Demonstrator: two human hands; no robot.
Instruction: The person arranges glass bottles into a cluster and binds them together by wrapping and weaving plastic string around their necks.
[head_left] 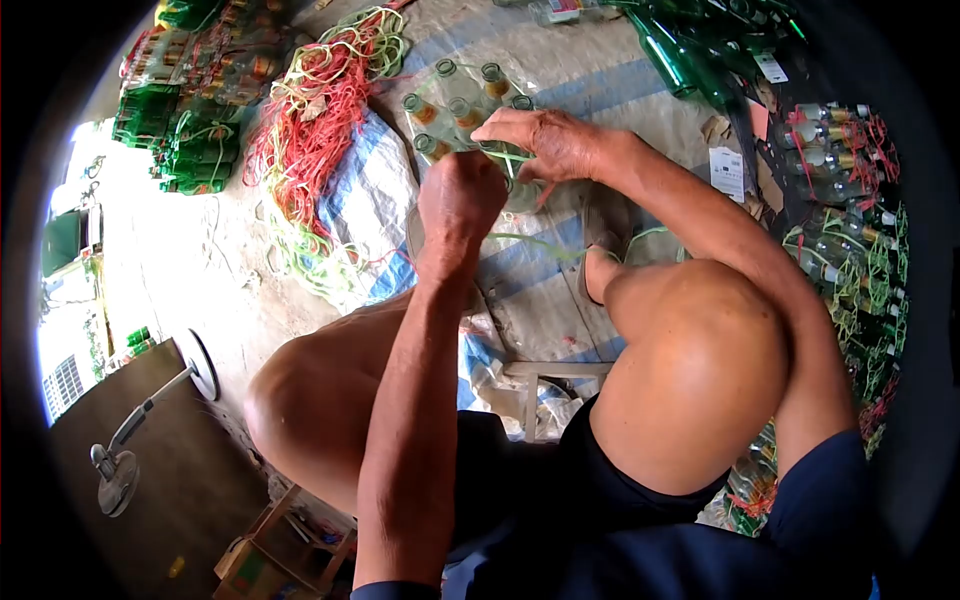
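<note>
A cluster of clear glass bottles [447, 80] stands upright on the ground sheet in front of my feet. My left hand [462, 197] is closed in a fist at the near side of the cluster, with pale green twine [507, 156] coming out beside its fingers. Over the right-hand bottles reaches my right hand [548, 140], its thumb and fingers apart in a curve close to the twine. My hands partly hide the nearer bottles. A loose green strand [530, 240] trails below my hands toward my right foot.
A heap of red and green twine [325, 120] lies left of the bottles. Tied bundles of bottles [190, 130] stand at the far left, and more bottle bundles [835, 150] line the right. Loose green bottles [680, 60] lie at the back right. A wooden stool [556, 370] is beneath me.
</note>
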